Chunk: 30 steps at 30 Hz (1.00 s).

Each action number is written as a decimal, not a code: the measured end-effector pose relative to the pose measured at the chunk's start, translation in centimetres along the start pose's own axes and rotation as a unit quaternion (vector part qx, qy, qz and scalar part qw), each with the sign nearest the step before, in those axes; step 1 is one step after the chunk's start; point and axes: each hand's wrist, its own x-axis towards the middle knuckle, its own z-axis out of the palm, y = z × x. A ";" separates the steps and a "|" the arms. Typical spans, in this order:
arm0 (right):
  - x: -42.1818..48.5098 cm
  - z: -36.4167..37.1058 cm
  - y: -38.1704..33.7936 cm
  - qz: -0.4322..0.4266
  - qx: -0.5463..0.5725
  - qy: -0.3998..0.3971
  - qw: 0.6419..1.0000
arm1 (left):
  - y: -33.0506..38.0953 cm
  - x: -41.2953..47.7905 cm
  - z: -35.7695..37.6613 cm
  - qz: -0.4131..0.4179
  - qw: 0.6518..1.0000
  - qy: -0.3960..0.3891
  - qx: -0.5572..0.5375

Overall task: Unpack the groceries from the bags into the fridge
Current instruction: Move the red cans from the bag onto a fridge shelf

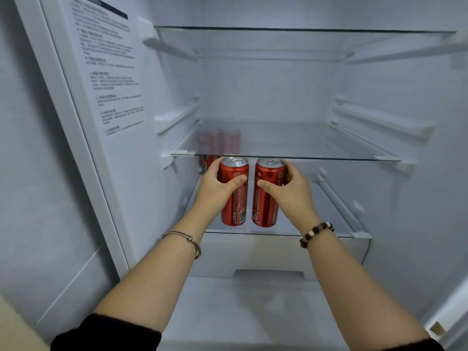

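the fingers of the left hand point(215, 186) are largely hidden behind the left can point(234, 196), and those of the right hand point(293, 191) behind the right can point(267, 196), only the thumbs being plainly shown. just beyond the left fingers, more red cans point(221, 143) are seen only as a blur through the glass shelf point(304, 153), and their number cannot be told. the print on the held cans beside the thumbs and on the wall sticker point(111, 79) far left of the fingers is too small to be read.

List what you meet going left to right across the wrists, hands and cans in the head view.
In order: bangle → left hand → left can → right can → right hand → bead bracelet.
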 end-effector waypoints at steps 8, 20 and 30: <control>-0.3 0.0 3.1 0.081 -0.052 -0.104 0.990 | -2.0 -2.4 0.3 -0.051 0.994 0.004 0.095; 3.5 4.3 5.2 0.030 -0.122 -0.046 0.991 | -5.2 2.1 0.7 -0.047 0.985 0.136 0.092; 8.3 7.3 6.6 0.016 -0.163 -0.057 0.985 | -6.8 7.2 0.3 -0.061 0.970 0.189 0.140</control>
